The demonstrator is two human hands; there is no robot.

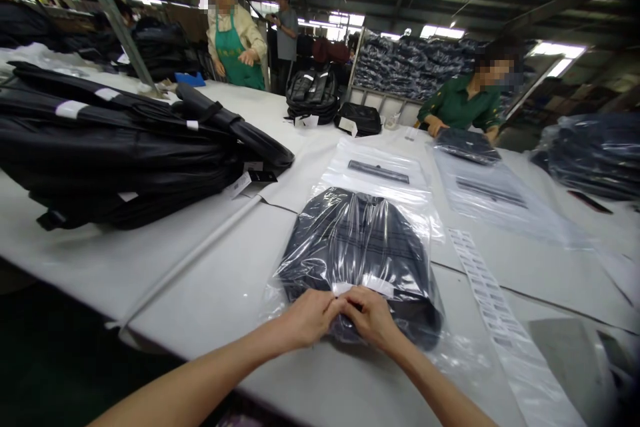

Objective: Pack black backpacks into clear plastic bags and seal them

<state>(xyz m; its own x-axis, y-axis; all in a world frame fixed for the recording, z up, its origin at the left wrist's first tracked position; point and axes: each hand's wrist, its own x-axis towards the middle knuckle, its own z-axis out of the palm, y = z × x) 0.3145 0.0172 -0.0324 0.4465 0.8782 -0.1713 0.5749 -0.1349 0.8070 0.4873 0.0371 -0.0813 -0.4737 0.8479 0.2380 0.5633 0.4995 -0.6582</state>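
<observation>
A black bag in a clear plastic sleeve (357, 233) lies on the white table (215, 280) in front of me. At its near edge my left hand (310, 317) has its fingers closed on the plastic. Just to the right, touching it, my right hand (369, 313) also pinches the plastic at the same edge. White labels (377, 285) show through the sleeve above my hands. Beyond the bag lie flat clear plastic sleeves (380, 153).
Black bags (115, 147) are heaped at the left. A strip of labels (490, 300) runs along the right. Across the table stand a person in a green apron (234, 47) and another in a green shirt (460, 103), handling a wrapped bag (467, 145).
</observation>
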